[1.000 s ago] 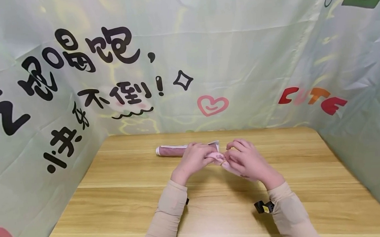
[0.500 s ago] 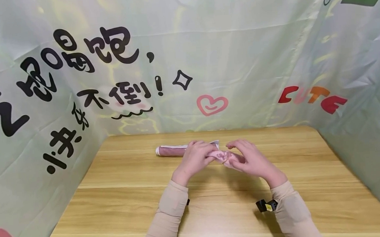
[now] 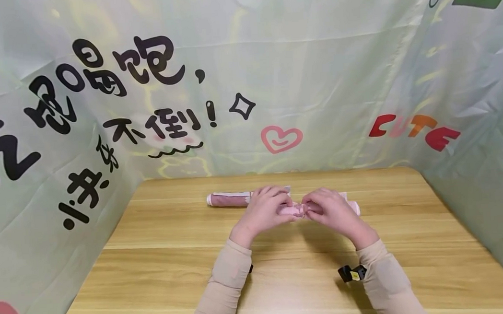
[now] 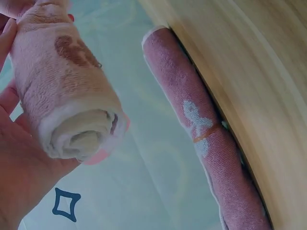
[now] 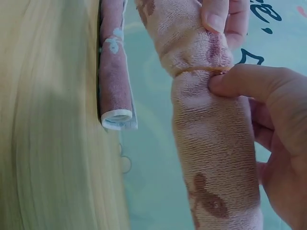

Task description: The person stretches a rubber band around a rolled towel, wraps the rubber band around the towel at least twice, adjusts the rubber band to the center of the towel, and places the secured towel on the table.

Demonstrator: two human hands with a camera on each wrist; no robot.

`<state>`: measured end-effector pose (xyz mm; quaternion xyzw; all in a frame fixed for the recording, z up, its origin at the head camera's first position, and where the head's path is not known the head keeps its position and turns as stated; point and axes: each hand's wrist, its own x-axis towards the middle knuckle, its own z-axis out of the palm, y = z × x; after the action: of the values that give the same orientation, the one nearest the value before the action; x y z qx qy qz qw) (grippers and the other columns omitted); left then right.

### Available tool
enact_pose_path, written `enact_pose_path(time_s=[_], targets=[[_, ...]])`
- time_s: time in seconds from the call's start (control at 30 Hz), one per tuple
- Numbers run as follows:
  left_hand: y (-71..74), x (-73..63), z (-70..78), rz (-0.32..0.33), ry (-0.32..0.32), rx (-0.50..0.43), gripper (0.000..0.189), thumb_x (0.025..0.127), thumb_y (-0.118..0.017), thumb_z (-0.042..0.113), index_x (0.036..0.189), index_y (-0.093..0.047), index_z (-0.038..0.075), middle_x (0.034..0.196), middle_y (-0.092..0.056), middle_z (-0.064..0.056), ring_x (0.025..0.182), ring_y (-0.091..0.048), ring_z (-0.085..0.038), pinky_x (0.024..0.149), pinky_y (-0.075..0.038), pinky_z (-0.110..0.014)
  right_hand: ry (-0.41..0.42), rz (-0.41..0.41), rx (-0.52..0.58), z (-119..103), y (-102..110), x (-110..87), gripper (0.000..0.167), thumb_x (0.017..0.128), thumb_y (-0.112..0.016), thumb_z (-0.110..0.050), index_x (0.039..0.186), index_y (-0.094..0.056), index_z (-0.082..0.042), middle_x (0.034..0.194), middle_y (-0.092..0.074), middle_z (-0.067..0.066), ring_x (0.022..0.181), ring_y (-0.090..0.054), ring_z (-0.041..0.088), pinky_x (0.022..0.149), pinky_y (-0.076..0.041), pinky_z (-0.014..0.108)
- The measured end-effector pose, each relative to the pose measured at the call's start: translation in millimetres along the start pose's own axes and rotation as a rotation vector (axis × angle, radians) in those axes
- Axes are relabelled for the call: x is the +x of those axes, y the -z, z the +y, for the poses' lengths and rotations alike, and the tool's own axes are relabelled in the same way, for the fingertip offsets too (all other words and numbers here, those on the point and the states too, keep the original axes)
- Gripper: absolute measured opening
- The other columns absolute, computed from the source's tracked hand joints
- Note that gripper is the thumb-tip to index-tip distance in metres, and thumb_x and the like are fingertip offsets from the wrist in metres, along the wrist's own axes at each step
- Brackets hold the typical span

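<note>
A light pink rolled towel (image 3: 288, 211) with brown printed patches is held up level over the table between both hands. My left hand (image 3: 261, 216) grips its left part, and the spiral of its rolled end shows in the left wrist view. My right hand (image 3: 334, 213) holds it right of the middle, with the thumb pressing beside a thin orange rubber band (image 5: 199, 70). That band circles the pink towel and cinches it at the waist. Behind lies a mauve rolled towel (image 3: 228, 200) with white edging and a pale blue bow motif, also banded, partly hidden by my left hand.
The light wooden table (image 3: 164, 277) reaches back to a printed fabric backdrop (image 3: 338, 84), which also rises along both sides. A black wrist camera (image 3: 351, 273) juts inward from my right sleeve.
My right fingers first work at the towel's middle, lift off and spread, then close on the towel again. The pink towel has turned from slanting to nearly level. The mauve towel stays put.
</note>
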<state>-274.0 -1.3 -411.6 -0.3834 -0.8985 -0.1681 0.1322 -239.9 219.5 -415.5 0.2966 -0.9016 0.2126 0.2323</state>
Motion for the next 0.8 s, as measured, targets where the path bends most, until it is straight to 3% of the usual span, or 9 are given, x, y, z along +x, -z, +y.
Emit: enact_pose_path(time_s=[0.07,0.17,0.3,0.53,0.7,0.8], targets=[[-0.6,0.4,-0.5,-0.016,0.018,-0.034,0.035,0.079,-0.075,0.053,0.097,-0.064,0.025,0.126,-0.064,0.006,0.123,-0.055,-0.016,0.106,-0.04,-0.049,0.061,0.047,-0.024,1.2,-2.5,0.1,0.023,0.073,-0.081,-0.007,0.092,-0.069,-0.012,0.088,-0.07,0.001,0.086,-0.063,0.02,0.078,-0.05,0.043],[-2.5,1.5,-1.9,-0.024,0.043,-0.066,0.042,0.079,-0.075,0.052,0.104,-0.062,0.021,0.112,-0.069,0.007,0.102,-0.064,-0.012,0.097,-0.047,-0.042,0.129,0.108,-0.054,2.1,-5.8,0.5,0.025,0.07,-0.083,-0.006,0.09,-0.068,-0.013,0.087,-0.069,0.0,0.087,-0.061,0.019,0.078,-0.05,0.044],[-5.2,3.1,-3.1,-0.02,0.073,-0.052,0.046,0.082,-0.072,0.053,0.113,-0.063,0.019,0.098,-0.072,0.007,0.079,-0.065,-0.009,0.079,-0.052,-0.032,0.158,0.138,-0.074,2.0,-8.3,1.6,0.027,0.068,-0.084,-0.006,0.089,-0.068,-0.013,0.089,-0.069,0.0,0.089,-0.06,0.02,0.078,-0.049,0.043],[-10.3,2.8,0.1,0.038,0.024,0.098,0.026,0.088,-0.065,0.047,0.103,-0.07,0.026,0.107,-0.073,0.011,0.099,-0.067,-0.01,0.092,-0.048,-0.045,0.099,0.096,-0.04,1.8,-7.0,-1.1,0.018,0.077,-0.08,-0.014,0.091,-0.07,-0.014,0.09,-0.07,0.0,0.087,-0.062,0.018,0.077,-0.049,0.042],[-17.3,0.7,1.5,0.149,-0.071,0.179,0.025,0.089,-0.066,0.045,0.104,-0.072,0.026,0.107,-0.072,0.01,0.109,-0.065,-0.013,0.097,-0.047,-0.043,0.143,0.111,0.008,2.9,-8.0,-0.3,0.016,0.079,-0.076,-0.004,0.092,-0.071,-0.012,0.091,-0.07,0.001,0.087,-0.064,0.02,0.076,-0.052,0.04],[-20.3,-0.4,1.0,0.218,-0.113,0.223,0.022,0.088,-0.068,0.043,0.101,-0.072,0.026,0.103,-0.072,0.01,0.106,-0.065,-0.013,0.098,-0.046,-0.04,0.163,0.094,0.004,3.4,-9.8,0.6,0.018,0.078,-0.077,-0.004,0.093,-0.071,-0.012,0.095,-0.07,0.002,0.09,-0.064,0.022,0.08,-0.053,0.039]])
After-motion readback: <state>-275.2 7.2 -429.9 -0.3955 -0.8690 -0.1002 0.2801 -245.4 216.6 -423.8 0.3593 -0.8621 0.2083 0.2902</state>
